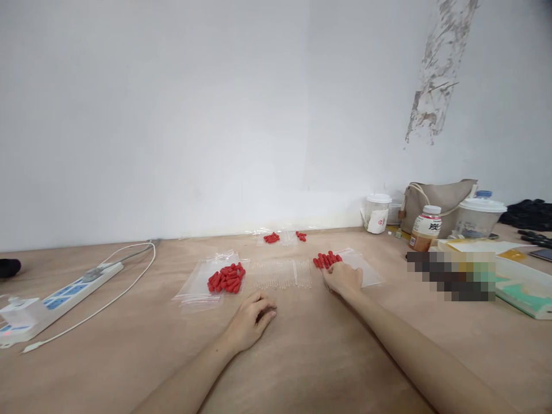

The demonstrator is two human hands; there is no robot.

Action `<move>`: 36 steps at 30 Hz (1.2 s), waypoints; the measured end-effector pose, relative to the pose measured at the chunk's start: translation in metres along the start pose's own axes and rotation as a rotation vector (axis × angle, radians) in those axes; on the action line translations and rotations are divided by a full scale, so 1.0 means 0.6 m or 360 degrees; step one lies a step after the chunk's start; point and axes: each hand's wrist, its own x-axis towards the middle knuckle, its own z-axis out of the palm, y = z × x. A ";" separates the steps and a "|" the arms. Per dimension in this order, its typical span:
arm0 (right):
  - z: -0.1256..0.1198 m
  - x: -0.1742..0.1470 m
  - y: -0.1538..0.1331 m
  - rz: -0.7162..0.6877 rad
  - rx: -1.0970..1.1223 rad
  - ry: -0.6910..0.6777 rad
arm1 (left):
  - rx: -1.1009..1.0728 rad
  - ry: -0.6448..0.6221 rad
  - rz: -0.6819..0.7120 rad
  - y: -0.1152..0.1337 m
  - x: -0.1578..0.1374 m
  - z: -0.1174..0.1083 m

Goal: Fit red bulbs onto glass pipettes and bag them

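Observation:
My right hand [345,277] is closed at the near edge of a pile of small red capsule-shaped pieces [328,260]. Its fingertips are turned away, so what they pinch, if anything, is hidden. Under that pile lies a clear zip bag [364,269]. Resting on the table, my left hand [252,322] has loosely curved fingers, thumb apart, and nothing in it. Between the hands and a little farther off, a row of thin clear tubes [280,275] lies side by side. To their left, more red pieces [226,278] lie on stacked clear zip bags [192,283].
Near the wall lie small red bunches [271,237] with clear plastic. A power strip [64,299] and white cable [138,273] are at left. At right stand a lidded cup [378,214], a bottle [426,229], a grey bag [444,198] and a white tray [541,313].

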 end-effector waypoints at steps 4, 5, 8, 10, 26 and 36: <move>-0.002 -0.002 0.000 0.0000 0.0030 -0.0013 | -0.0014 -0.0002 -0.0002 0.001 0.000 0.000; -0.002 -0.001 0.001 0.0017 0.0028 -0.0033 | -0.0018 -0.0004 -0.0002 0.000 0.000 0.000; -0.003 0.002 0.006 0.0105 0.0003 -0.0114 | -0.0021 -0.0008 0.0000 -0.002 0.000 0.001; -0.004 0.004 0.007 0.0133 -0.0010 -0.0116 | -0.0012 -0.0011 0.0009 -0.003 0.001 0.001; 0.027 0.055 -0.068 0.0051 -0.0141 -0.0339 | -0.0026 -0.0012 0.0001 -0.005 0.001 0.001; 0.009 0.043 -0.080 -0.0093 -0.0198 -0.0316 | 0.0301 0.0282 -0.0106 -0.022 0.003 -0.026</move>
